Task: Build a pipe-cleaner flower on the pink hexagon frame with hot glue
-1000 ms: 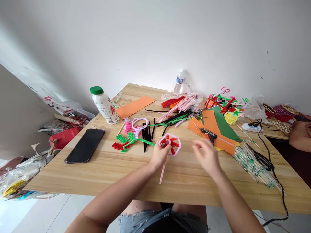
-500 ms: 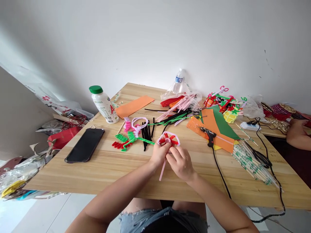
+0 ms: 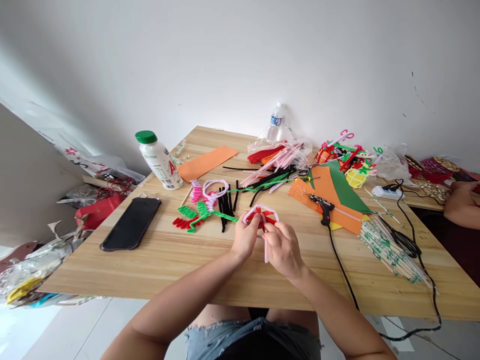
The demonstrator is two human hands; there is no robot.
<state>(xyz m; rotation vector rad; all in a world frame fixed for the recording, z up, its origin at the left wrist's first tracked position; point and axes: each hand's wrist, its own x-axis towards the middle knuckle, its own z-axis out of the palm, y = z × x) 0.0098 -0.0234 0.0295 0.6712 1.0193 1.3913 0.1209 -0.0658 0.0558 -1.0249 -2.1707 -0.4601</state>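
A small wheel of pink and red pipe cleaners (image 3: 262, 214) is held just above the wooden table (image 3: 168, 260). My left hand (image 3: 245, 239) pinches its left side. My right hand (image 3: 284, 247) grips its lower right side and the pink stem (image 3: 266, 248) that hangs down between my hands. Both hands are closed on the piece. Green, red, pink and black pipe cleaner pieces (image 3: 210, 205) lie just left of it.
A black phone (image 3: 131, 223) and a white bottle with a green cap (image 3: 159, 160) are at the left. A glue gun (image 3: 323, 207) with its cord, orange and green sheets (image 3: 330, 192), a bundle of sticks (image 3: 390, 247) and another person's hand (image 3: 461, 202) are at the right.
My right hand came in from the right and took hold of the wheel. The pink stem swung from slanting left to hanging nearly straight down between my hands.
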